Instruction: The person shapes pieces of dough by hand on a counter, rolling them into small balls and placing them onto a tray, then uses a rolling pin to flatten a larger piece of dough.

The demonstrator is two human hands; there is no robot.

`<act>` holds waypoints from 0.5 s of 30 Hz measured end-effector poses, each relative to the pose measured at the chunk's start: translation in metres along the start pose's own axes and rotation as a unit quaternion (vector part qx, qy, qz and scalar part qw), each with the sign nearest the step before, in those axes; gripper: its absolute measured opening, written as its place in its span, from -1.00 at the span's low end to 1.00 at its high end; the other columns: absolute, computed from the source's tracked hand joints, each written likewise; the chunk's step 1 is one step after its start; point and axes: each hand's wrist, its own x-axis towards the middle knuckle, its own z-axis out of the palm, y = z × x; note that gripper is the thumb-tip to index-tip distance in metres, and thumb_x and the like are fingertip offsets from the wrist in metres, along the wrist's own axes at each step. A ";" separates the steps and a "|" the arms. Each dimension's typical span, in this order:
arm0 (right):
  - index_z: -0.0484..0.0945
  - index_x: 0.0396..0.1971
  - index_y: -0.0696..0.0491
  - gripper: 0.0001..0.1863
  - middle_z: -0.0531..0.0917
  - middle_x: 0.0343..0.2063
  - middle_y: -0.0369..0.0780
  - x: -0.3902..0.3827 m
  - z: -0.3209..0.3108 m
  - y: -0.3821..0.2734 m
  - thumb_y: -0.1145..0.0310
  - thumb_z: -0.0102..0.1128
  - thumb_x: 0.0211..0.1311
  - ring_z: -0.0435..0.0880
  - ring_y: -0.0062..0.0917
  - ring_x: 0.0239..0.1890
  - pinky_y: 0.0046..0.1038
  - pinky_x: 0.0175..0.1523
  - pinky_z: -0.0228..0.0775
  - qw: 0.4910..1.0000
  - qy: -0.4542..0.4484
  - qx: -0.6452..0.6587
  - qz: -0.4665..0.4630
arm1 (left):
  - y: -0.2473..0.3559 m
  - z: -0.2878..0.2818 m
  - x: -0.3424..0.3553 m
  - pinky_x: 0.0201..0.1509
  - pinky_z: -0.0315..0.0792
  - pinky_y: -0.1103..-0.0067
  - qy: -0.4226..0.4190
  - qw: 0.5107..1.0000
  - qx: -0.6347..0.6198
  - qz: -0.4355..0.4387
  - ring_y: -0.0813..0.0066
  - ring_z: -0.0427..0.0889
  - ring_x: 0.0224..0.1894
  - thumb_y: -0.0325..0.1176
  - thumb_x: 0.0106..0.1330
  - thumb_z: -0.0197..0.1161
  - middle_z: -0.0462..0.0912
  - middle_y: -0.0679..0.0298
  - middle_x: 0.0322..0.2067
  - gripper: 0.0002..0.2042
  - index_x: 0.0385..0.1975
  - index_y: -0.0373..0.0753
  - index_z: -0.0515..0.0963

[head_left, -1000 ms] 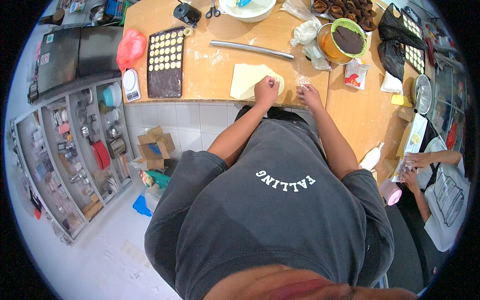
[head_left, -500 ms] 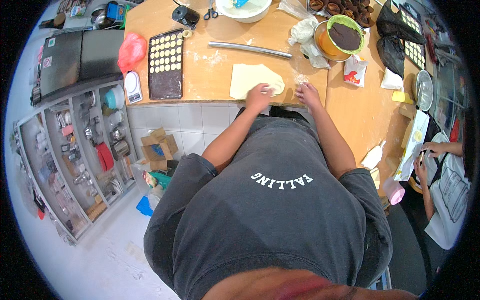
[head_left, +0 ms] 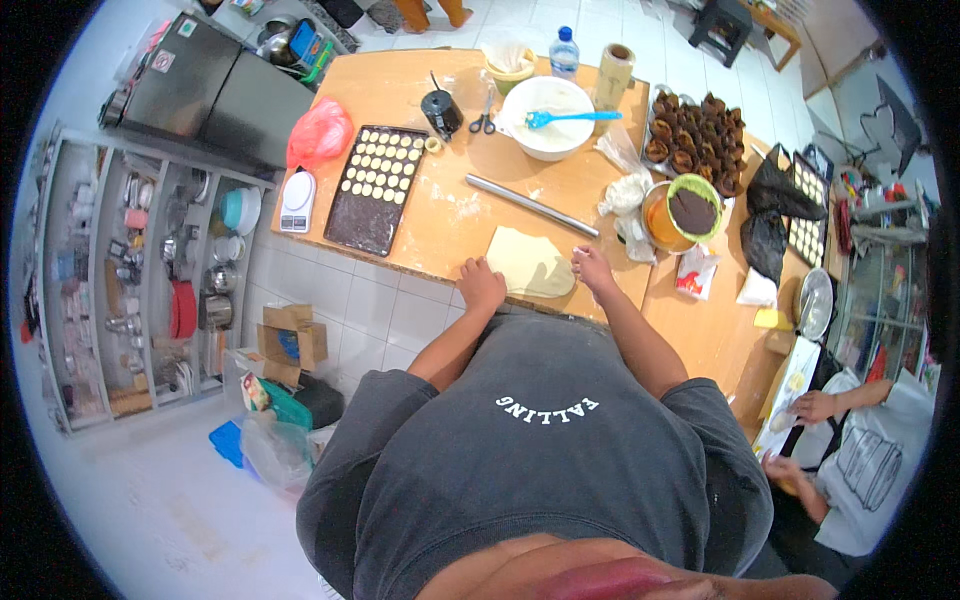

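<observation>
pale yellow flattened sheet of dough [head_left: 531,262] lies at the near edge of the light wooden worktop [head_left: 430,225], right between both hands. the left hand [head_left: 482,284] rests at the sheet's 8 o'clock corner with fingers curled in tight, touching the dough edge. the right hand [head_left: 594,268] sits at its 3 o'clock side, fingertips bunched narrow on the rim of the sheet; can't tell if it's actually pinching anything.

just past the dough at 12 o'clock is a long silver metal rolling pin [head_left: 531,205], lying slantwise, apart from the sheet. at 10 o'clock there's a dark rectangular baking tray with rows of small pale dough rounds [head_left: 378,186], and a little white kitchen scale [head_left: 297,200] beside it near the counter edge. out at 2 o'clock sits an orange plastic tub with a green rim full of dark brown filling [head_left: 682,212]. farther back, a white round bowl with a blue spatula [head_left: 547,118], and at 1 o'clock a tray of brown pastry cups [head_left: 695,140].
</observation>
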 end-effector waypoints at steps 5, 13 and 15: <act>0.50 -0.10 0.03 -0.73 0.57 -0.39 -0.31 0.013 0.009 -0.003 0.16 0.10 0.40 0.52 -0.64 -0.45 -0.60 -0.45 0.30 0.999 -0.023 -0.039 -0.009 | -0.005 -0.003 0.007 0.11 0.41 0.16 -0.009 0.998 -0.053 -0.033 0.13 0.45 0.13 -0.17 0.18 0.32 0.48 0.11 0.01 -0.55 0.03 -0.24 0.49; 0.50 -0.15 0.05 -0.78 0.56 -0.40 -0.29 0.028 0.032 -0.008 0.21 0.08 0.41 0.52 -0.64 -0.47 -0.60 -0.48 0.29 0.996 -0.026 -0.072 -0.040 | -0.023 0.008 0.028 0.10 0.44 0.25 -0.019 0.986 -0.160 -0.051 0.08 0.53 0.02 -0.29 0.13 0.34 0.55 0.07 -0.11 -0.68 -0.12 -0.20 0.53; 0.49 -0.12 0.05 -0.76 0.57 -0.37 -0.28 0.025 0.042 -0.014 0.20 0.09 0.41 0.52 -0.63 -0.45 -0.58 -0.43 0.32 0.998 -0.017 -0.064 -0.017 | -0.028 0.007 0.029 0.07 0.45 0.25 -0.032 0.985 -0.163 -0.045 0.09 0.54 0.01 -0.33 0.12 0.34 0.56 0.09 -0.12 -0.71 -0.15 -0.17 0.54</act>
